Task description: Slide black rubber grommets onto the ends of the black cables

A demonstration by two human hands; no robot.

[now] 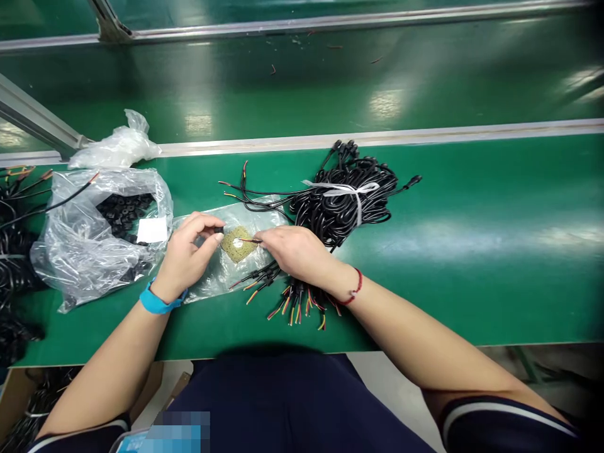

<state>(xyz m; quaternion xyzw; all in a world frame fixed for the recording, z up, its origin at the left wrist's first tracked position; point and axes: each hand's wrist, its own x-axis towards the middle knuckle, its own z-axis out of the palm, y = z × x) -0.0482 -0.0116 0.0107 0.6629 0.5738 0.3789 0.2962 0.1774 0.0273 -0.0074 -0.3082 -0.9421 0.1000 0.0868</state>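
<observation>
My left hand [191, 251] is closed in a pinch on a small black plastic part [219, 230]. Facing it, my right hand [292, 248] pinches a black cable near its stripped end [250, 240], whose thin wires point left. Beneath the wire ends lies a yellowish sponge [238, 244] with a pale round centre, on a clear plastic bag [207, 277]. The part and the wires are apart. Right behind my right hand sits a bundle of black cables [349, 195] tied with a white strip. More cable ends with red and yellow wires [297, 302] fan out below my right wrist.
An open clear bag [80, 233] of small black parts [123, 212] with a white label [151, 230] lies at left. Behind it is a crumpled bag [117, 146]. More black cables [16, 251] lie at the far left. A metal rail [425, 133] crosses the green table [495, 277].
</observation>
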